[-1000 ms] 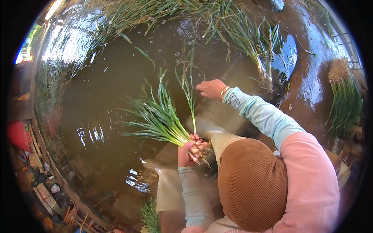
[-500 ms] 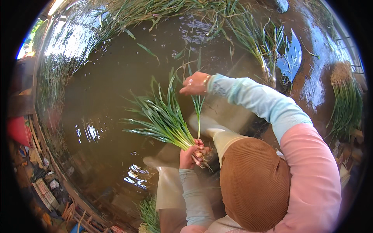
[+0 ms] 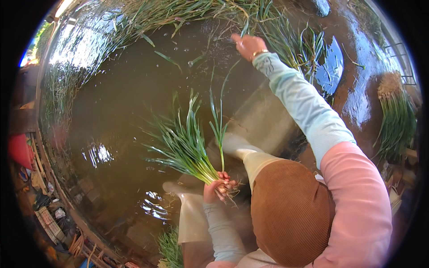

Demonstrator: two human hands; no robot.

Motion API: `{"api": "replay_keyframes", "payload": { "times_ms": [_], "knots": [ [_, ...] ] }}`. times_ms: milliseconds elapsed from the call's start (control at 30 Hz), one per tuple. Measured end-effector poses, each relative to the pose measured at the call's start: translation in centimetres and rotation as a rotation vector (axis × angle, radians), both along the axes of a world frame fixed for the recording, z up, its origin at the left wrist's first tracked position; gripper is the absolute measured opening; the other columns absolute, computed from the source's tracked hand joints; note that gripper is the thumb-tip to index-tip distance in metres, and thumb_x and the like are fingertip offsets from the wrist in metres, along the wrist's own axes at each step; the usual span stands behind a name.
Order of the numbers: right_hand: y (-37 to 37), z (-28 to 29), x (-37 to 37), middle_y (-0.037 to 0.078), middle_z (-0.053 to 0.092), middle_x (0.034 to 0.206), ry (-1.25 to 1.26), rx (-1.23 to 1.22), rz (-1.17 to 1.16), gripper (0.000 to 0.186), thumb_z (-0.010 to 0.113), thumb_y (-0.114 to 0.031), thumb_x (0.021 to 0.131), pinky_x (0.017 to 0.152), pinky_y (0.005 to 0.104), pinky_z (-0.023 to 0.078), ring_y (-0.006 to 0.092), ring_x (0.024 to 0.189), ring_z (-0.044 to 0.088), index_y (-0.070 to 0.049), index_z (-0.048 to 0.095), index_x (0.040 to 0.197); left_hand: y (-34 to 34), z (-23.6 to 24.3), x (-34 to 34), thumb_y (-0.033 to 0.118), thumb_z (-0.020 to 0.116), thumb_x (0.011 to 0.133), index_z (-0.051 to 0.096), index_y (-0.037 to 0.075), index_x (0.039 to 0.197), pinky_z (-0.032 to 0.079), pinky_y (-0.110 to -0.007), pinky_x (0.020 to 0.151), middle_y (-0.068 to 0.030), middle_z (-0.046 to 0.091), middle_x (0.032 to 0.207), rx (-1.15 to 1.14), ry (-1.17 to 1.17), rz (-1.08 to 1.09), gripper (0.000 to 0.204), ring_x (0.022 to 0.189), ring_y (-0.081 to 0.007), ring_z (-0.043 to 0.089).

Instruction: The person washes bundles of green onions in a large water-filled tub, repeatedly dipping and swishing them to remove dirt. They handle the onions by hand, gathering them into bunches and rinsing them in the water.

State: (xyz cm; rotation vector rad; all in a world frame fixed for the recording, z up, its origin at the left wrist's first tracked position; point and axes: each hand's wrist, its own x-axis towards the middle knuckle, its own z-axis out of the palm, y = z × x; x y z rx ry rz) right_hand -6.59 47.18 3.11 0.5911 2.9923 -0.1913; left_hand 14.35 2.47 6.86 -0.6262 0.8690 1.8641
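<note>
My left hand is closed round the root end of a bunch of green onions. Pale bulbs and stringy roots poke out past the fingers on the right, while the leaves fan up and left over muddy water. One separate green onion stalk rises upright beside the bunch from the same hand, its long thin leaves curving apart. Farther off, my right hand is reached out over the water near floating leaves, its index finger stretched out to the left. Nothing plainly shows in its fingers, and the others are partly hidden.
Green onion leaves lie along the far water edge. More green onions rest at far right. A root-up bundle stands at the right edge; other greens sit below. A red object and clutter line the left bank.
My right hand has moved up and away from the single stalk, toward the far leaves, with the arm stretching out. My left hand and its bunch have shifted slightly left.
</note>
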Motion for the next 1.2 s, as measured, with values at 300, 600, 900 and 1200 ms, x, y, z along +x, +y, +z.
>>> {"api": "replay_keyframes", "payload": {
  "times_ms": [300,600,900,1200],
  "knots": [
    [-1.8,-6.5,1.7,0.015,0.065,0.092,-0.054,-0.288,0.156,0.027,0.043,-0.024,0.087,0.08,0.0457,0.048,0.0365,0.095,0.06,-0.008,0.064,0.093,-0.4,0.4,0.5,0.01,0.056,0.074,0.048,0.003,0.094,0.049,-0.047,0.08,-0.0106,0.048,0.092,0.057,-0.015,0.079,0.022,0.088,-0.0221,0.051],
    [-7.1,0.7,8.0,0.014,0.069,0.084,0.056,-0.805,0.14,0.022,0.054,-0.023,0.086,0.06,0.038,0.053,0.0288,0.071,0.066,-0.007,0.068,0.092,2.2,0.1,0.3,0.012,0.055,0.074,0.047,0.005,0.095,0.045,-0.045,0.078,-0.01,0.046,0.098,0.184,-0.022,0.227,0.023,0.087,-0.0223,0.048],
    [-22.2,-0.4,14.9,0.007,0.065,0.062,-0.485,-1.304,0.234,0.028,0.058,-0.026,0.084,0.056,0.0305,0.05,0.0165,0.061,0.064,-0.002,0.065,0.072,2.6,-1.8,-0.1,0.009,0.054,0.087,0.048,0.001,0.114,0.052,-0.031,0.057,-0.014,0.058,0.109,-0.008,-0.027,-0.055,0.029,0.088,-0.0271,0.065],
    [-20.8,-0.4,14.0,0.01,0.068,0.083,-0.546,-1.373,0.346,0.028,0.049,-0.016,0.082,0.062,0.0322,0.051,0.0183,0.069,0.064,-0.004,0.063,0.103,4.3,-2.3,-0.2,0.009,0.053,0.083,0.046,0.002,0.109,0.051,-0.036,0.077,-0.0117,0.055,0.101,0.054,-0.065,0.17,0.028,0.088,-0.025,0.06]
  ]
}}
